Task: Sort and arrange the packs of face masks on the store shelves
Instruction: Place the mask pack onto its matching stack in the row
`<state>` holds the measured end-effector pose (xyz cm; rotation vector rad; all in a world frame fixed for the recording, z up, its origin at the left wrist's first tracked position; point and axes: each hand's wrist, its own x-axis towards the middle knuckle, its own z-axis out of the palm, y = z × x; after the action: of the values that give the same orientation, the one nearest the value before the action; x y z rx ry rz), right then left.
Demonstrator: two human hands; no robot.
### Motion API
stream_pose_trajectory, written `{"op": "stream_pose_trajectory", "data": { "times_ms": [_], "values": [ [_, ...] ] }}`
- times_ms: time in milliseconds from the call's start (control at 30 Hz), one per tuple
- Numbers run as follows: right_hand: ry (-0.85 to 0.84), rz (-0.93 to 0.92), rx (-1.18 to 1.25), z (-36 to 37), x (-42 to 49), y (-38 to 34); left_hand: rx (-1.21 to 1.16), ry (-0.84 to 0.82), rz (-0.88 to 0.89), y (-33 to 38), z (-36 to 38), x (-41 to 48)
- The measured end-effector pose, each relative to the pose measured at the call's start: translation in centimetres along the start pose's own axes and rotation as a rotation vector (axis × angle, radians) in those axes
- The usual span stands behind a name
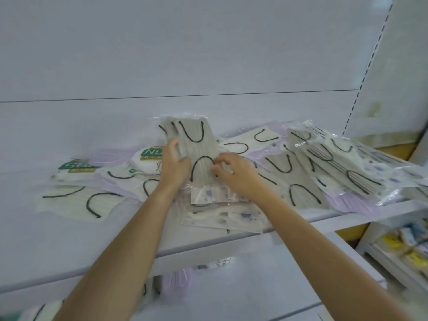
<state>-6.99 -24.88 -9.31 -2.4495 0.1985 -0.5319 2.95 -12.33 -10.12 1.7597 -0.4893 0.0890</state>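
A clear pack of grey masks with black ear loops (196,144) stands tilted up at the middle of the white shelf (115,232). My left hand (173,162) grips its left edge, thumb on the front. My right hand (234,172) pinches its lower right side with curled fingers. More grey packs (298,177) lie heaped to the right. Cream packs with black loops (76,200) lie flat to the left. Lilac packs (352,200) show under the heap.
Two white packs with green labels (148,158) sit at the back left. A flat clear pack (220,216) overhangs the shelf's front edge under my wrists. A lower shelf holds lilac packs (178,281). The slotted upright (361,89) bounds the right side, with a neighbouring rack of goods (407,249) beyond.
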Motion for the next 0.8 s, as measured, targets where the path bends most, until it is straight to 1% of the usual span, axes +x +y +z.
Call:
{"op": "stream_pose_trajectory", "data": {
  "times_ms": [33,100,133,167,267,400,467,500,600,633,667,700,733,800],
  "values": [
    [0.006,0.103,-0.141,-0.8,-0.1,0.8,-0.021,0.01,0.009,-0.1,0.0,0.1],
    [-0.086,0.282,-0.429,-2.3,-0.6,2.3,-0.039,0.03,0.032,0.0,-0.1,0.0],
    [-0.126,0.327,-0.48,-2.7,-0.8,2.8,-0.03,0.049,0.054,0.0,-0.1,0.1],
    [-0.153,0.353,-0.468,-2.8,-1.0,3.3,-0.017,0.067,0.068,0.0,0.0,0.1],
    [-0.146,0.323,-0.404,-2.3,-1.0,3.6,0.0,0.134,0.05,0.0,-0.1,0.1],
    [-0.105,0.23,-0.538,-1.5,-0.1,3.6,0.005,0.19,0.005,-0.2,-0.5,0.2],
    [-0.015,0.185,-0.494,-1.2,0.0,3.4,0.001,0.178,-0.003,-0.3,-0.6,0.4],
    [0.049,0.174,-0.414,-1.3,0.0,3.2,-0.006,0.178,-0.012,-0.3,-0.6,0.4],
    [0.301,0.153,-0.039,-1.4,-0.2,1.9,-0.014,0.194,-0.011,-0.2,-0.8,0.3],
    [0.359,0.132,0.074,-1.3,-0.2,1.3,-0.021,0.188,-0.011,-0.2,-0.8,0.4],
    [0.383,0.093,0.153,-1.2,-0.3,0.7,-0.04,0.172,-0.008,-0.1,-0.7,0.4],
    [0.37,0.045,0.188,-0.9,-0.3,0.3,-0.077,0.142,-0.021,0.0,-0.6,0.6],
    [0.325,-0.01,0.169,-0.5,-0.3,0.0,-0.107,0.09,-0.041,0.4,-0.6,0.5],
    [0.173,-0.112,0.027,0.4,-0.1,-0.1,-0.111,-0.024,-0.077,0.8,-0.7,0.6]
  ]
}}
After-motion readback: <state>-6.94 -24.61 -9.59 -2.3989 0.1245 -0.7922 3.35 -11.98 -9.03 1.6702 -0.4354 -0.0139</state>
